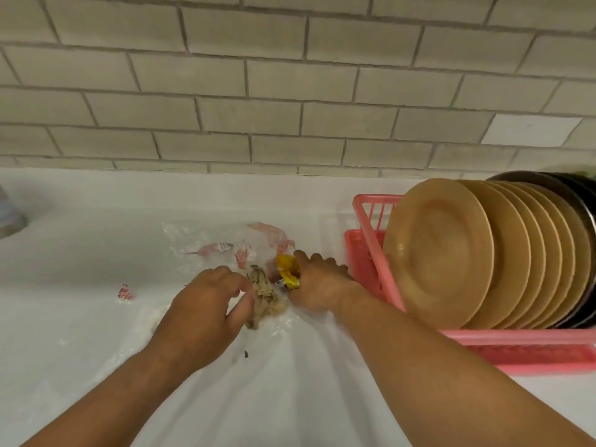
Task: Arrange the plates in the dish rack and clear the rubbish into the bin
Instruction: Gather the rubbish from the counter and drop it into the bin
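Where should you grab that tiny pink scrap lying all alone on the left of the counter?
Probably from straight above, pinching across its crinkled middle. The pink scrap lies low on the white counter, apart from the other rubbish. No edge sticks out to catch from the side, and nothing crowds it from above.

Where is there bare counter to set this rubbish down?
Free: counter left of the small red scrap, out to the grey object; also the strip between tiled wall and clear wrapper. Crowded: the middle, left hand gripping brown paper, right hand a yellow wrapper, beside the pink dish rack.
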Motion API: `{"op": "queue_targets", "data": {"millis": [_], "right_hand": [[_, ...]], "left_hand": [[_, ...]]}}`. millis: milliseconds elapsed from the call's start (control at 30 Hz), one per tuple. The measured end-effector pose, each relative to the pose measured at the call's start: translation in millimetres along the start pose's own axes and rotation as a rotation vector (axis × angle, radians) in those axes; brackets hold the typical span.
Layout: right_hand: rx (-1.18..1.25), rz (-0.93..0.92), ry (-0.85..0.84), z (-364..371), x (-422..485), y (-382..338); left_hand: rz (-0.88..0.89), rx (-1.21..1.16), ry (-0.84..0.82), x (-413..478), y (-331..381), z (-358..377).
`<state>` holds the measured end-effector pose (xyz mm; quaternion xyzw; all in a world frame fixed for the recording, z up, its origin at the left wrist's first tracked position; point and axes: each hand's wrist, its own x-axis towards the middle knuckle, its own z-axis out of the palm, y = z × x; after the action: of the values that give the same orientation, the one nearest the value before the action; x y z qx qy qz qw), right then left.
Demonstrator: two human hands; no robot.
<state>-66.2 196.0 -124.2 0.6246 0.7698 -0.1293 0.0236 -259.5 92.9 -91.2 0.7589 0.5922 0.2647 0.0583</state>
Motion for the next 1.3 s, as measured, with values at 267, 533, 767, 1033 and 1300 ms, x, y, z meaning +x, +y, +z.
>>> {"op": "queue_targets", "data": {"millis": [267, 533, 767, 1033, 1300], "right_hand": [[0.067, 0.008, 0.014, -29.8, -14.8, -2.5], [0.125, -0.001, 0.264, -61.2, -59.9, -2.1], [0.263, 0.023, 0.304, -19.7, -119.6, -12.6], [0.515, 0.090, 0.266, 1.3, -154.9, -14.6], [0.554, -0.007, 0.259, 10.9, -146.9, -47.0]], "left_hand": [[0.069, 0.052, 0.020, 31.3, -0.8, 0.4], [0.201, 0.336, -0.485, 52.3, -2.6, 34.9], [0.349, 0.525, -0.374, 46.8, -9.8, 70.6], [0.439, 0.268, -0.109, 50.7, -3.9, 53.1], [0.162, -0.399, -0.052, 50.5, -27.1, -37.2]]}}
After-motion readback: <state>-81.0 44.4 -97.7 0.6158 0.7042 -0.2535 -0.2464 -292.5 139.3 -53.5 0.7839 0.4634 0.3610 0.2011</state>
